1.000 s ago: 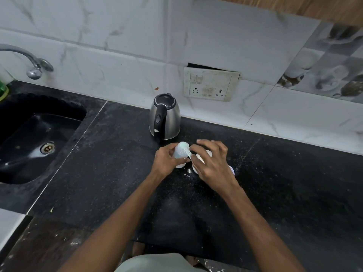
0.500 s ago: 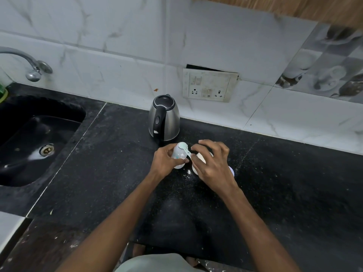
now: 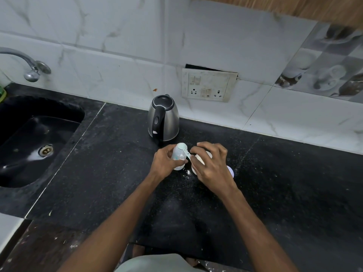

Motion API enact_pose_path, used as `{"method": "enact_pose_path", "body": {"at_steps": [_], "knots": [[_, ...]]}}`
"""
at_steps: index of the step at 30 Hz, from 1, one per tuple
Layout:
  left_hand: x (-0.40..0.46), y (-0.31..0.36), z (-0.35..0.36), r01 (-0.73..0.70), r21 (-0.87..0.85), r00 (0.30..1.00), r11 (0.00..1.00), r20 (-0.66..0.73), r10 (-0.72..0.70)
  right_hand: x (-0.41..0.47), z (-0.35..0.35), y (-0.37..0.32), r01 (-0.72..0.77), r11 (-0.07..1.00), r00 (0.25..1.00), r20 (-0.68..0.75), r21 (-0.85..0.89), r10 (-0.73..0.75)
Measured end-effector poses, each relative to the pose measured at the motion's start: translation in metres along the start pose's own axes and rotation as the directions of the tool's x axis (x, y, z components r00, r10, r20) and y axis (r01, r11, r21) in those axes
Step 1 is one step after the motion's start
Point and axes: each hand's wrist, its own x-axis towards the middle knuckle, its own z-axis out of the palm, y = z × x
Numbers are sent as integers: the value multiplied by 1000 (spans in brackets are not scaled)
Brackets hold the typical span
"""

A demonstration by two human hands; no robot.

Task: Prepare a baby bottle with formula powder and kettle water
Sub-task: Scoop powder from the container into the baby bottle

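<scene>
Scoop (image 3: 186,154) tipped over bottle (image 3: 179,155) mouth since a second ago | left hand (image 3: 165,163) grips bottle | right hand (image 3: 211,167) pinches scoop | powder dosing underway, kettle (image 3: 164,117) untouched

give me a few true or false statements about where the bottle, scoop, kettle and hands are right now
1. The left hand grips the baby bottle. True.
2. The right hand holds the kettle by its handle. False: the kettle stands untouched at the back of the counter, and the right hand pinches the scoop.
3. The scoop's bowl is at the bottle's open mouth. True.
4. The bottle stands in the sink. False: it is over the counter, in front of the kettle.
5. White powder is spilled on the counter between the hands. True.
6. The kettle's lid is open. False: it is closed.
</scene>
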Motion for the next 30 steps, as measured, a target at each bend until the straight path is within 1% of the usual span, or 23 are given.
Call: {"method": "enact_pose_path", "body": {"at_steps": [4, 5, 6, 7, 8, 9, 10, 11, 12, 13, 14, 15, 17, 19, 21, 22, 23, 24, 25, 26, 27, 28, 30], "knots": [[0, -3, 1, -1, -7, 1000, 1000, 4, 1, 3, -1, 2, -36, 999, 999, 18, 17, 36], [1, -4, 1, -1, -9, 1000, 1000, 3, 1, 4, -1, 2, -76, 996, 997, 22, 48, 75], [1, -4, 1, 1, -13, 1000, 1000, 3, -1, 6, -2, 2, -158, 982, 987, 27, 100, 156], [2, -5, 1, 4, -17, 1000, 1000, 3, -4, 7, 0, 2, -293, 938, 956, 40, 185, 291], [3, -7, 0, 9, -20, 1000, 1000, 3, -9, 8, 2, 2, -468, 834, 880, 76, 292, 468], [4, -8, 0, 12, -25, 1000, 1000, 3, -12, 9, 2, 2, -644, 654, 751, 163, 397, 640], [5, -8, 0, 16, -27, 1000, 999, 1, -16, 11, 4, 3, -776, 409, 581, 294, 480, 759], [5, -9, -1, 19, -29, 1000, 999, 0, -19, 13, 4, 6, -836, 129, 402, 436, 534, 805], [5, -8, -1, 21, -29, 1000, 999, 0, -21, 14, 4, 8, -822, -134, 239, 550, 553, 800], [5, -9, 0, 23, -33, 1000, 999, 1, -23, 15, 3, 10, -770, -335, 107, 627, 544, 772], [5, -9, 0, 25, -41, 1000, 999, 1, -25, 13, 3, 12, -716, -467, 15, 680, 519, 733], [5, -10, 0, 28, -47, 1000, 998, -1, -28, 11, 2, 14, -678, -555, -46, 725, 483, 687], [4, -13, 0, 35, -49, 999, 998, -5, -35, 7, 0, 16, -635, -654, -118, 785, 412, 609], [4, -17, 0, 42, -46, 999, 998, -13, -43, 4, 0, 19, -599, -703, -151, 809, 382, 568], [4, -22, 0, 50, -42, 998, 998, -23, -51, -1, 2, 24, -586, -711, -181, 793, 388, 582], [3, -25, 0, 54, -37, 998, 998, -26, -55, -5, 4, 27, -608, -682, -184, 763, 407, 620], [3, -27, 0, 57, -36, 998, 998, -28, -58, -9, 7, 30, -653, -618, -172, 709, 438, 684], [2, -29, -1, 62, -40, 998, 997, -30, -64, -15, 10, 33, -738, -490, -116, 627, 465, 770], [2, -31, -1, 67, -44, 997, 997, -32, -68, -21, 15, 35, -843, -286, -8, 521, 455, 853], [1, -34, -1, 74, -45, 997, 996, -35, -76, -29, 20, 39, -925, -50, 127, 430, 377, 894], [1, -37, -2, 82, -44, 996, 996, -39, -84, -35, 24, 42, -952, 169, 257, 365, 257, 895], [0, -40, -2, 91, -43, 995, 995, -44, -93, -40, 28, 45, -927, 350, 376, 324, 137, 868], [-2, -47, -2, 107, -43, 993, 993, -52, -109, -44, 33, 53, -774, 632, 596, 292, -41, 748]]}}
